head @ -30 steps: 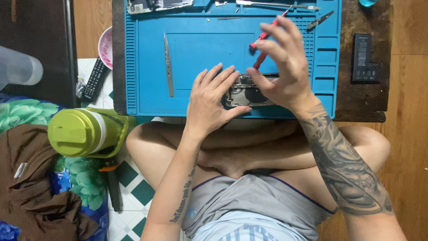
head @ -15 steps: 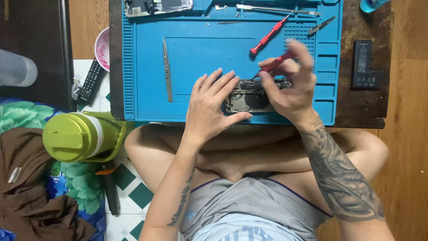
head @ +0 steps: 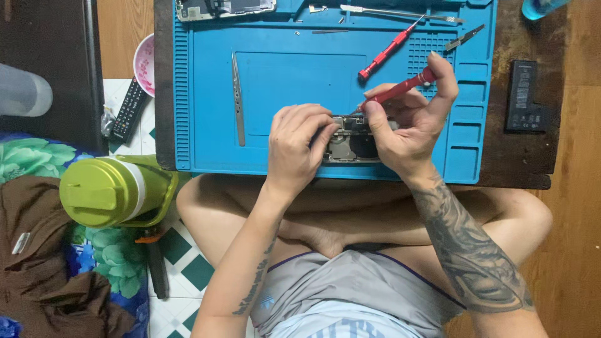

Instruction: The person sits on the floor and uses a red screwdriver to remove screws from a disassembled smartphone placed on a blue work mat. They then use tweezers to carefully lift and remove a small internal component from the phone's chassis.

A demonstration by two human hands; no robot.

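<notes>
A green jug (head: pixel 103 191) stands off the tabletop's (head: pixel 523 159) left. On the blue mat (head: pixel 206 153), the left hand (head: pixel 297 147) presses the opened phone (head: pixel 350 145) steady, likely so the right hand (head: pixel 410 128), pinching a red screwdriver (head: pixel 400 89), keeps its tip on it.

Blue mat (head: pixel 206 94) on dark table (head: pixel 532 156). On the mat: tweezers (head: pixel 237 97), spare red screwdriver (head: pixel 385 53), metal pry tool (head: pixel 400 12), second phone (head: pixel 222 7) at top edge. Black battery (head: pixel 524 95) right of mat. Green jug (head: pixel 109 191), remote (head: pixel 130 109), pink bowl (head: pixel 145 64), brown cloth (head: pixel 44 263) on floor left.
</notes>
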